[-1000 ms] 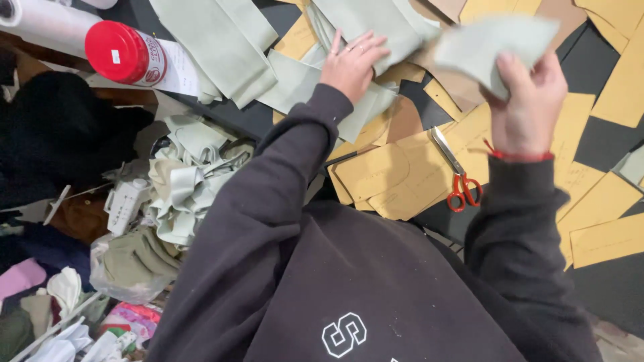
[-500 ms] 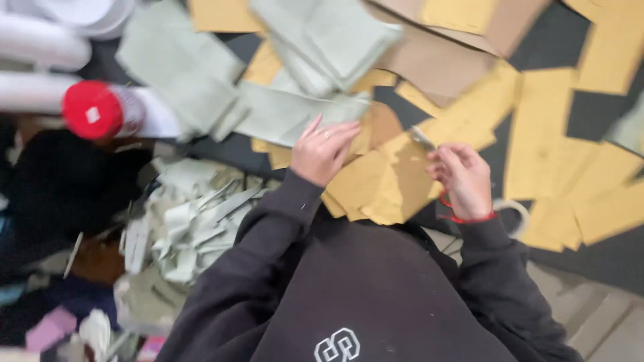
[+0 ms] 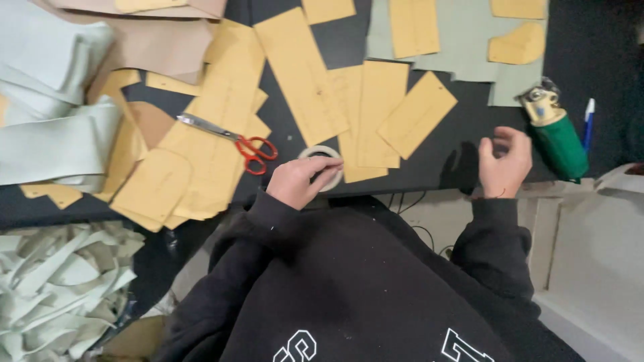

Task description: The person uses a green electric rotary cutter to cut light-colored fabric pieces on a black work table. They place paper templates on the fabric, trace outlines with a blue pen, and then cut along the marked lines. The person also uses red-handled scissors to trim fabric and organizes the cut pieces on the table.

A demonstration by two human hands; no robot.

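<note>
Head view, frame centre: I see my left hand [image 3: 302, 181] curl its fingers around a pale round tape roll [image 3: 322, 167] on the black table [image 3: 463, 154]. Right hand [image 3: 504, 164] hovers half-open, empty, beside a green cylindrical tool [image 3: 557, 134]. Red-handled scissors [image 3: 231, 137] lie on flat yellow card patterns [image 3: 302, 74].

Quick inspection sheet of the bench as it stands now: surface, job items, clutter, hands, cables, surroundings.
Surface: dark table, mostly covered.
Job's things: tape roll at the front edge.
Clutter: yellow paper patterns, red-handled scissors, folded pale green fabric, green tool, blue pen.
Hands: left hand on the tape roll; right hand empty, fingers curled.
Cables: dark cable below the table edge.
Surroundings: fabric scraps heaped at lower left.
</note>
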